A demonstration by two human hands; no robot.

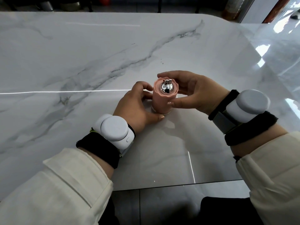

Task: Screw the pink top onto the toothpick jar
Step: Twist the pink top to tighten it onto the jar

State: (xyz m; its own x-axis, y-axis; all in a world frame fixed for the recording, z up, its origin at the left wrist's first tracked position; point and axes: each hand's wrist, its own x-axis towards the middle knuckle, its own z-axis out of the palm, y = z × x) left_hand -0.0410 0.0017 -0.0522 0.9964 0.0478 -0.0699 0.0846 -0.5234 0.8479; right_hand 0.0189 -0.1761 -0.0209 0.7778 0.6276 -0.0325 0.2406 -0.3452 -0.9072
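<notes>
Nearest the camera, two cream sleeves (53,189) are reaching in from the bottom corners, each wrist wearing a black strap and a round white device (113,128). Both forearms are angling inward toward the middle of the marble table (81,54).

The left hand (138,106) is lying low, knuckles up, curling around the bottom of the toothpick jar (159,112), with the thumb pressing at the near side of the base and the fingers wrapping the far side. Only a thin clear rim of the jar is showing under the cap.

The right hand (193,93) is sitting higher, wrist bent, pinching the pink top (164,98) between the thumb on the near side and the fingers arching over the far edge. The pink top is standing upright over the jar, covering almost all of it; whether it is fully seated cannot be told. A shiny metal ball (167,88) is sitting in its scalloped crown.

Beyond the hands, the grey-veined slab is stretching away, catching bright window glare at the right.
</notes>
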